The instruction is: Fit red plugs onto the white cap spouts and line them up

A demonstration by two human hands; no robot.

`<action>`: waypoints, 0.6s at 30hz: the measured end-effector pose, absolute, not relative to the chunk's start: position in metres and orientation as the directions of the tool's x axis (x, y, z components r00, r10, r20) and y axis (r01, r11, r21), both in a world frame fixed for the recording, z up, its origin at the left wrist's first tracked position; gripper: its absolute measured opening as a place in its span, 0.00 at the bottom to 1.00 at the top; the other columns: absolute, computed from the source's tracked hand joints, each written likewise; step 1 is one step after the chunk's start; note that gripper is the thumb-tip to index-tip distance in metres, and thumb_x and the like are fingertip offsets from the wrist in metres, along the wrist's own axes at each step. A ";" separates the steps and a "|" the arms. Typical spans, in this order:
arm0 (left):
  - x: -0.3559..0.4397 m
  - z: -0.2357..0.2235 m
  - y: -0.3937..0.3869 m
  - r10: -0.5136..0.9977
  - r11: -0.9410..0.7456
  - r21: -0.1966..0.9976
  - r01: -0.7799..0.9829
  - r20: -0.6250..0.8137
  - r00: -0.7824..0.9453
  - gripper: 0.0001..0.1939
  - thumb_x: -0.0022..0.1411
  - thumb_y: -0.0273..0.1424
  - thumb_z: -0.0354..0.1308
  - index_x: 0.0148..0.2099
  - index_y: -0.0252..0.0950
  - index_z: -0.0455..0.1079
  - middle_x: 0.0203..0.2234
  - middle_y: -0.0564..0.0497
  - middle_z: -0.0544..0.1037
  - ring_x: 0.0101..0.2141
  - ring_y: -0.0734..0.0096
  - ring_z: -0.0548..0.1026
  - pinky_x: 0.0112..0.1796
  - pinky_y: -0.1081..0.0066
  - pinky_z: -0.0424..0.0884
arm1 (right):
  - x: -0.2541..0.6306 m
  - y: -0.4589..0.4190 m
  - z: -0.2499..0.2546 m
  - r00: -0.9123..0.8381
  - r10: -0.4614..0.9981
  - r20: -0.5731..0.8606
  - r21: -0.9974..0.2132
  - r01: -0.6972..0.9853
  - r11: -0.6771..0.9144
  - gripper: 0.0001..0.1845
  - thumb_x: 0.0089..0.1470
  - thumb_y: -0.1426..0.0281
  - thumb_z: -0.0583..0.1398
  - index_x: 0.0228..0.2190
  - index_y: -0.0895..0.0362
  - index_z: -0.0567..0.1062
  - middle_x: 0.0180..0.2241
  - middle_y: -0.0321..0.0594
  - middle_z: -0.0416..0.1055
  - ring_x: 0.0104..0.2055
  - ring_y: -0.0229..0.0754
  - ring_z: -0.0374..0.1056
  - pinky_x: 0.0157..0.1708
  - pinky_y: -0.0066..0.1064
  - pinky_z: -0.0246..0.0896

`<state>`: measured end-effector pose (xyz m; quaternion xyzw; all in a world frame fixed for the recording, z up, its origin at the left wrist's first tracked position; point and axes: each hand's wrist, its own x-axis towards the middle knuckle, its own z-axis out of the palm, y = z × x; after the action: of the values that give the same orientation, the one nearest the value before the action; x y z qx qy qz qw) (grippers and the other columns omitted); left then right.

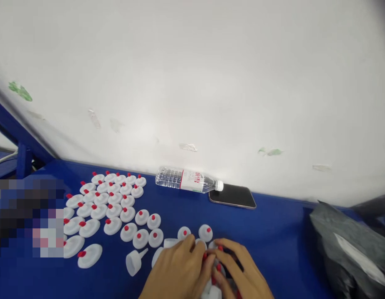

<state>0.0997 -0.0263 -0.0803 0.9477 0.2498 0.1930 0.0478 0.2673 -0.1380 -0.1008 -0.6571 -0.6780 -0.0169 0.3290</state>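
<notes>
At the bottom middle, my left hand (178, 268) and my right hand (245, 268) meet over a cluster of small white plastic funnels (206, 232). Fingers on both hands are bent and closed, the tips close together around small red caps (218, 268). What exactly they pinch is hidden behind the fingers. Just left of my left hand, a bare white funnel (134, 263) lies on its side, its thin spout showing. Further left, many red-capped white funnels (114, 211) stand mouth down in loose rows on the blue table (180, 207).
A clear water bottle (191, 180) lies along the wall, its white cap over the corner of a black phone (233, 196). A dark grey plastic bag (351, 249) sits at the right. A blurred-out patch (27, 220) covers the left edge. The white wall (192, 83) closes off the back.
</notes>
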 end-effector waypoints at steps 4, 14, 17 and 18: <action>0.122 -0.072 -0.019 0.536 -0.843 0.269 0.465 0.356 0.766 0.10 0.72 0.33 0.51 0.35 0.43 0.66 0.21 0.60 0.78 0.20 0.67 0.78 0.21 0.69 0.67 | 0.284 -0.136 -0.096 0.183 0.893 0.411 -0.468 0.883 0.034 0.14 0.68 0.67 0.56 0.53 0.50 0.74 0.48 0.45 0.75 0.44 0.42 0.78 0.42 0.27 0.77; 0.121 -0.079 -0.022 0.549 -0.820 0.453 0.349 0.451 0.704 0.14 0.74 0.35 0.50 0.32 0.42 0.66 0.23 0.58 0.74 0.24 0.72 0.76 0.25 0.72 0.68 | 0.281 -0.133 -0.085 0.399 0.894 0.204 -0.734 0.666 -0.130 0.13 0.68 0.61 0.59 0.31 0.52 0.72 0.26 0.30 0.72 0.28 0.36 0.69 0.31 0.25 0.64; 0.123 -0.083 -0.022 0.523 -0.820 0.508 0.263 0.481 0.704 0.09 0.74 0.34 0.49 0.40 0.42 0.70 0.29 0.58 0.77 0.23 0.77 0.76 0.25 0.75 0.70 | 0.280 -0.133 -0.082 0.445 0.878 0.176 -0.770 0.618 -0.159 0.19 0.70 0.61 0.55 0.27 0.53 0.64 0.23 0.29 0.67 0.25 0.34 0.65 0.28 0.24 0.60; 0.124 -0.083 -0.021 0.518 -0.820 0.518 0.243 0.492 0.700 0.09 0.74 0.33 0.49 0.43 0.43 0.70 0.31 0.57 0.78 0.24 0.78 0.76 0.25 0.76 0.70 | 0.280 -0.133 -0.080 0.447 0.877 0.180 -0.769 0.619 -0.158 0.19 0.71 0.61 0.54 0.26 0.53 0.63 0.23 0.29 0.66 0.24 0.33 0.64 0.27 0.24 0.59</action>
<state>0.1236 -0.0214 -0.0831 0.8971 0.2119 0.3244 0.2122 0.2801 -0.1327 -0.0804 -0.7445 -0.5022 0.1567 0.4111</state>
